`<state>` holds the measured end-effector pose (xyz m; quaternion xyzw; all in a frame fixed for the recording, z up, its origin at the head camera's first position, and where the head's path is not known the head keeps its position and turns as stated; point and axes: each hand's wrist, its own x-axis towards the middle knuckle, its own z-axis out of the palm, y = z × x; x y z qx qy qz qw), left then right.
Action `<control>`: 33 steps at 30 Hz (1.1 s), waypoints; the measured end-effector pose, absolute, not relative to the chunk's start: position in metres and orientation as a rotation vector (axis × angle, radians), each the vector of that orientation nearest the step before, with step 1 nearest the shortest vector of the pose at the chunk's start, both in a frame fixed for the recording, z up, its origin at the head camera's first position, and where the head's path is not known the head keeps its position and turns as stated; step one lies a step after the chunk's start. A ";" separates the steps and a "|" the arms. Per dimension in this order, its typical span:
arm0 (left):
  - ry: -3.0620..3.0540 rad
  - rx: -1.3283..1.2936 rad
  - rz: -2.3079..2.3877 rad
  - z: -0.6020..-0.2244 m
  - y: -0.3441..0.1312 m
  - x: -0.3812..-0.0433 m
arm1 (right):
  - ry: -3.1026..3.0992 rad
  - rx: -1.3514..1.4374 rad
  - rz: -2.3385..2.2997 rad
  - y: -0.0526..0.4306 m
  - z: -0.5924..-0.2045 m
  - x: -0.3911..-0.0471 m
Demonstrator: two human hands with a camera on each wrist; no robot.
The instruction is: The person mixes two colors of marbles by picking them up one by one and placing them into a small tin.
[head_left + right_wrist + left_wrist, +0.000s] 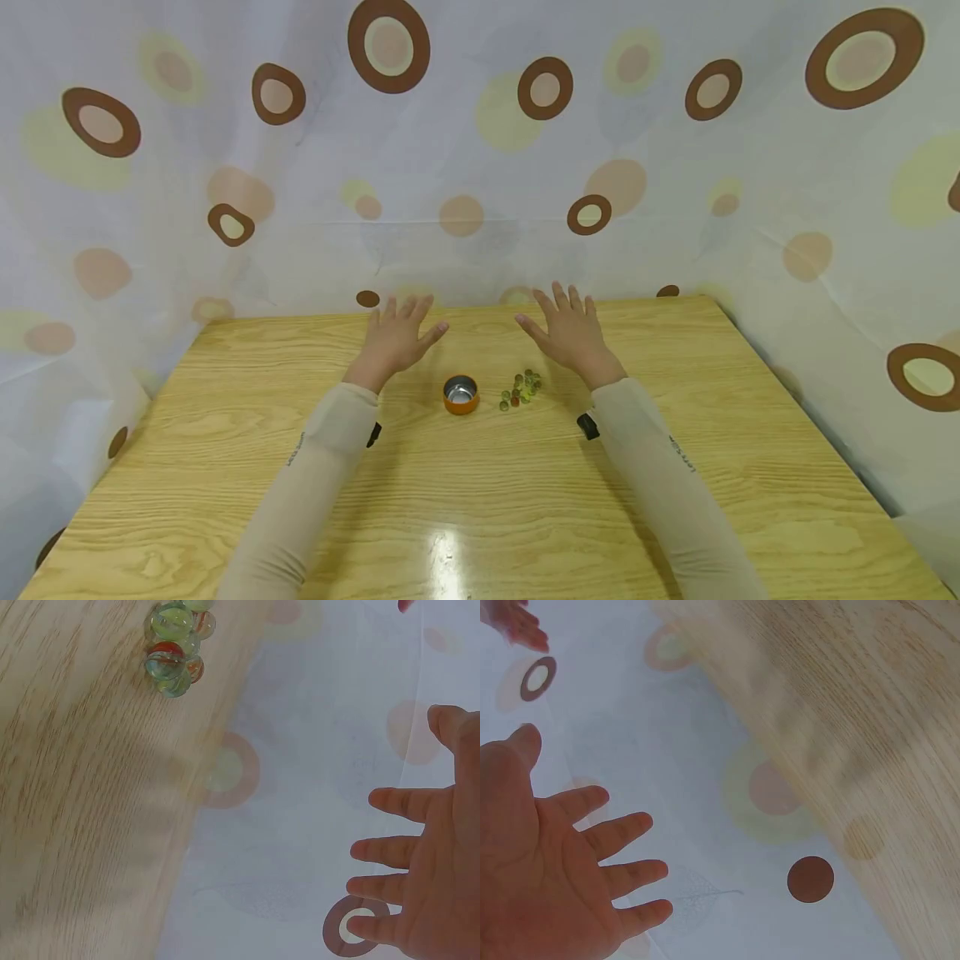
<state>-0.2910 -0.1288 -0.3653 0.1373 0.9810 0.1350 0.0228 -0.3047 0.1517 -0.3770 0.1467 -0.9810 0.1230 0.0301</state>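
My left hand (395,340) hovers over the far part of the table, fingers spread and holding nothing. Opposite it, my right hand (573,335) is held up the same way, thumb toward the left hand. Between the two forearms stands a small round bowl (461,405), orange outside and bare metal inside. Just right of the bowl lies a loose cluster of several glass marbles (526,387), nearest to the right hand. Close up in the right wrist view, the marbles (172,622) are clear with green, yellow and red swirls. The left wrist view shows the left palm (562,877) with spread fingers.
The light wooden table (465,475) ends at a white curtain (450,150) patterned with brown, peach and yellow circles, which also hangs along both sides. Dark wrist devices show under the left sleeve (330,433) and the right sleeve (637,425).
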 end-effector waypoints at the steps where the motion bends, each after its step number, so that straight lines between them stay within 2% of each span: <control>1: 3.028 0.430 0.415 -0.365 -0.128 -0.290 | -3.025 0.456 0.383 0.151 -0.377 -0.305; 18: 2.801 0.519 0.450 -0.367 -0.118 -0.281 | -3.033 0.496 0.376 0.148 -0.375 -0.298; 33: 2.631 0.703 0.440 -0.374 -0.106 -0.271 | -3.034 0.507 0.394 0.149 -0.374 -0.297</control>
